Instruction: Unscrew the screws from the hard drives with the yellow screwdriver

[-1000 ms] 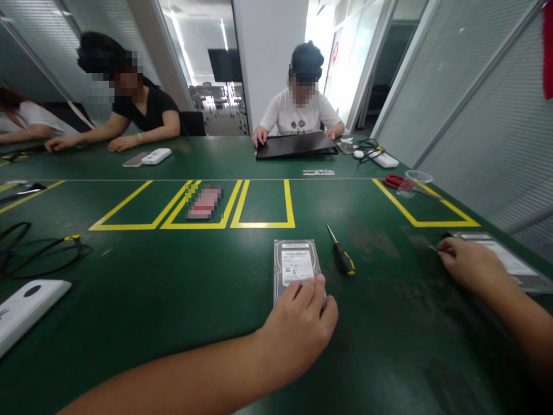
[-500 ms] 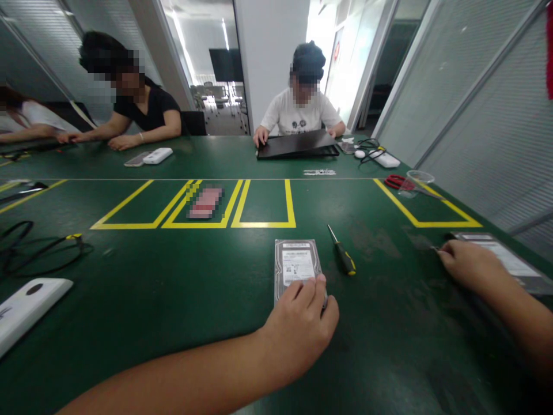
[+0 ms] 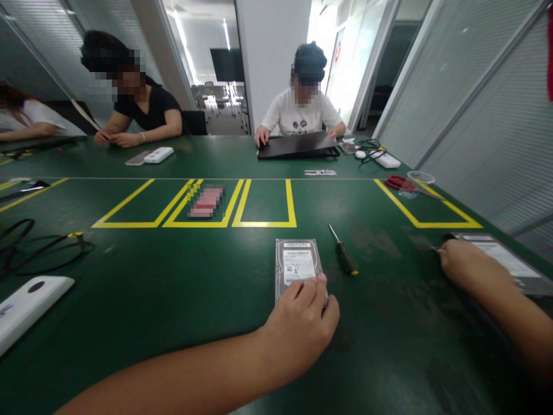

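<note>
A silver hard drive (image 3: 298, 259) with a white label lies flat on the green table (image 3: 181, 323). My left hand (image 3: 302, 323) grips its near end, fingers over the top and thumb at the right side. Just right of the drive lies a screwdriver (image 3: 345, 257) with a black and yellow handle, its metal tip pointing away from me. My right hand (image 3: 470, 268) is closed in a pinch at the far right. A small shiny tip shows past those fingers; its kind is unclear. Partly behind that hand lies a flat grey item (image 3: 510, 253) with a white label.
Red-handled scissors (image 3: 400, 183) and a clear plastic cup (image 3: 417, 181) sit at the back right, by yellow tape marks (image 3: 294, 202). A white device (image 3: 34, 305) and a black cable (image 3: 43, 262) lie left. Across the table, a person handles a black panel (image 3: 298, 145).
My hands, the hard drive and the screwdriver stay almost where they were. Across the table at left, a person in black has drawn both hands together.
</note>
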A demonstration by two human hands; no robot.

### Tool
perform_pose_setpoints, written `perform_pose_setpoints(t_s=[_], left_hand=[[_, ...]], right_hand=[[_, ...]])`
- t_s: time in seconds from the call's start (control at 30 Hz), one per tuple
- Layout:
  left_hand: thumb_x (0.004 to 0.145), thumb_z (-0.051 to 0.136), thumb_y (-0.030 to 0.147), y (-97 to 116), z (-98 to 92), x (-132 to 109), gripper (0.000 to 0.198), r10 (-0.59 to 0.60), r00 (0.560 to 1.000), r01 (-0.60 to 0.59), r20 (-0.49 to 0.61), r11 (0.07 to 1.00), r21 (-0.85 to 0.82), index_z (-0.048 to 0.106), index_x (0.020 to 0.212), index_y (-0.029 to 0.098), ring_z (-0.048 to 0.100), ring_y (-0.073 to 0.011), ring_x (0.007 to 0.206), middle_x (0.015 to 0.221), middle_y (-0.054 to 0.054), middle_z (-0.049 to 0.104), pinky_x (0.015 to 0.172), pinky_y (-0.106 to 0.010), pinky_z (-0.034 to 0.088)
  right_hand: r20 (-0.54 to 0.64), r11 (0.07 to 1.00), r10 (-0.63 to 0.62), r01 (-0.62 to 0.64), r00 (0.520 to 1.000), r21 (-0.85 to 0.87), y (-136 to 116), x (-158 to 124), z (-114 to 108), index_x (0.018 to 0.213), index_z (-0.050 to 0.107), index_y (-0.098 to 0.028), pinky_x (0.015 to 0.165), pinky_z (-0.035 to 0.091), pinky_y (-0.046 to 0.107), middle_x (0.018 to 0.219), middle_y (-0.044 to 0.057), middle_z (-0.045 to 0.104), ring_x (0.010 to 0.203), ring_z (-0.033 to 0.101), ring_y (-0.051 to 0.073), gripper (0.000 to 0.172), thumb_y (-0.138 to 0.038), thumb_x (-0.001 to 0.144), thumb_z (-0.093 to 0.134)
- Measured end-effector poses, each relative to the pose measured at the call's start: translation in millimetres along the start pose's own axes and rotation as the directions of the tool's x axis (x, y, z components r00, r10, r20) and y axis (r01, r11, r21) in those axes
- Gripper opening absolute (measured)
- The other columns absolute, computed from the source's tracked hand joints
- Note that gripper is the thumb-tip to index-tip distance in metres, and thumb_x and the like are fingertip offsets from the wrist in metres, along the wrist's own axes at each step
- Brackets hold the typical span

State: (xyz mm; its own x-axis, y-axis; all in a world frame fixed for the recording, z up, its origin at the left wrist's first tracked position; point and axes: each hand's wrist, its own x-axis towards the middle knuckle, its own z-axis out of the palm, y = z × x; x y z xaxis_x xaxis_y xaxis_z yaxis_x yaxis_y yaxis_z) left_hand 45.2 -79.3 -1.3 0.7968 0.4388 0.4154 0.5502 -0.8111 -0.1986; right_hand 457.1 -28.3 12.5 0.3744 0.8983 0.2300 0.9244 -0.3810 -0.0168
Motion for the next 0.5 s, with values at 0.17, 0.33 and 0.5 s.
perform_pose_setpoints(t_s=[0.17, 0.33, 0.5], left_hand=[[0.101, 0.047, 0.023, -0.1, -0.1, 0.4, 0.027, -0.004, 1.0, 0.004, 0.004, 1.0, 0.005, 0.062, 0.12, 0.013, 0.063, -0.031, 0.112, 0.137, -0.023, 0.06, 0.083, -0.041, 0.053], [0.101, 0.047, 0.026, -0.1, -0.6, 0.5, 0.028, -0.01, 1.0, 0.01, 0.02, 1.0, 0.0, 0.062, 0.121, 0.013, 0.062, -0.0307, 0.113, 0.138, -0.023, 0.059, 0.083, -0.041, 0.052], [0.101, 0.048, 0.024, 0.4, 1.5, 0.3, 0.026, -0.022, 1.0, 0.022, 0.005, 1.0, -0.017, 0.063, 0.119, 0.013, 0.061, -0.0307, 0.113, 0.135, -0.022, 0.06, 0.083, -0.041, 0.051]], right_hand=[[0.073, 0.985, -0.147, 0.139, 0.986, 0.102, -53.3, -13.4, -25.2, 0.081, 0.058, -0.017, 0.071, 0.037, 0.036, 0.09, 0.017, 0.066, 0.077, 0.058, 0.022, 0.015, -0.021, 0.094, 0.053], [0.058, 0.907, -0.344, 0.316, 0.937, 0.28, -135.1, -44.3, -51.5, 0.086, 0.056, -0.02, 0.074, 0.041, 0.03, 0.088, 0.005, 0.064, 0.082, 0.059, 0.018, 0.015, -0.028, 0.097, 0.051], [-0.065, 0.669, -0.561, 0.498, 0.825, 0.552, -207.1, -87.8, -76.0, 0.084, 0.055, -0.02, 0.071, 0.037, 0.03, 0.083, 0.004, 0.06, 0.078, 0.054, 0.017, 0.015, -0.022, 0.096, 0.046]])
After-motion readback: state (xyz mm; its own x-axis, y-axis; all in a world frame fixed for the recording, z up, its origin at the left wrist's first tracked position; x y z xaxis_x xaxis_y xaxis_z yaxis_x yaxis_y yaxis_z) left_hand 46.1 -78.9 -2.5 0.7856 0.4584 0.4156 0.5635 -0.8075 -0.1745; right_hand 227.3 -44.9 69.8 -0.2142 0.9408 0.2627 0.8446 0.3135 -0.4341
